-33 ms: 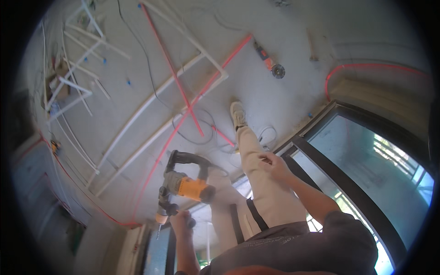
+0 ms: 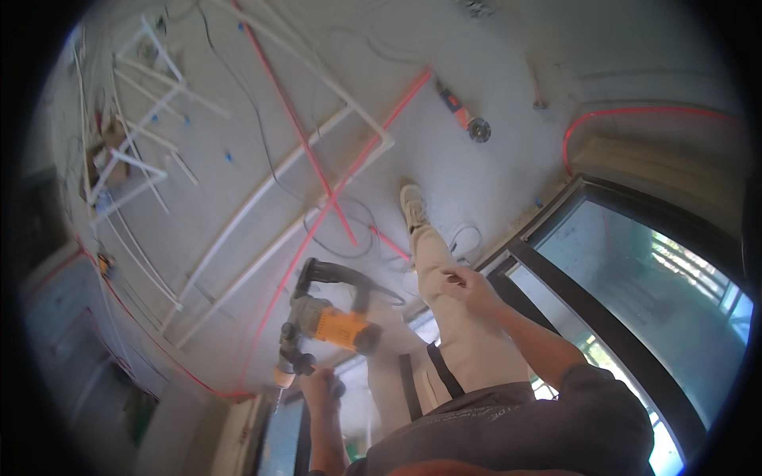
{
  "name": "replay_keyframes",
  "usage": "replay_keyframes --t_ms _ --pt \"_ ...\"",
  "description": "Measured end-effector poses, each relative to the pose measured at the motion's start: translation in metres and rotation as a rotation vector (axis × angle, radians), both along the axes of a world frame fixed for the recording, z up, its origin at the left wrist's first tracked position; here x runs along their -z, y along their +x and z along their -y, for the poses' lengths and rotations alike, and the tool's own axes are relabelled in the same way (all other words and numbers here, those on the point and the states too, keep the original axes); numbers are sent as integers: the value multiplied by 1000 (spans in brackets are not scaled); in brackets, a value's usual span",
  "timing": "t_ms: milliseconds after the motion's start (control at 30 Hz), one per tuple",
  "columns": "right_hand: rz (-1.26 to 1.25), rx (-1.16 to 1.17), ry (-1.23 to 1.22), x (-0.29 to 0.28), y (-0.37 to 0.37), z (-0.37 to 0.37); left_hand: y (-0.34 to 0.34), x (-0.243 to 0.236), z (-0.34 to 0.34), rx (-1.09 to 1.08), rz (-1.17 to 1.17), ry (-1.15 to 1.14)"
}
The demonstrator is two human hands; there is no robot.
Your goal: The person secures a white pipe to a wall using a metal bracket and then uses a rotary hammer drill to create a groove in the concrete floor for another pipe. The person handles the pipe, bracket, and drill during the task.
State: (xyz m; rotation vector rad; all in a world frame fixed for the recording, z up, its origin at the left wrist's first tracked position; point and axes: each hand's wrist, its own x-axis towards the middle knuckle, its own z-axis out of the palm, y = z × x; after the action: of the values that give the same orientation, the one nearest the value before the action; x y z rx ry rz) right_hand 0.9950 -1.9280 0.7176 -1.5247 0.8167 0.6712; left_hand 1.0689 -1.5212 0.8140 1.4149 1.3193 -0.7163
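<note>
A person is holding an orange-and-black rotary hammer in front of the left leg, above a grey floor. The left grip is clamping around its side handle, apparently to carry the weight, so the rear handle is staying free and the bit is pointing toward the person's left. The right grip is seemingly resting on the right leg for balance; whether its fingertips are meeting, I cannot tell. An angle grinder is lying beyond the shoe.
</note>
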Motion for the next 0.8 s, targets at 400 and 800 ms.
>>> replay_keyframes --t_ms 400,800 --pt "528 456 778 -243 77 184 168 -216 248 1391 704 -162" --pt "131 -341 -816 -79 279 151 331 -132 80 1651 475 111"
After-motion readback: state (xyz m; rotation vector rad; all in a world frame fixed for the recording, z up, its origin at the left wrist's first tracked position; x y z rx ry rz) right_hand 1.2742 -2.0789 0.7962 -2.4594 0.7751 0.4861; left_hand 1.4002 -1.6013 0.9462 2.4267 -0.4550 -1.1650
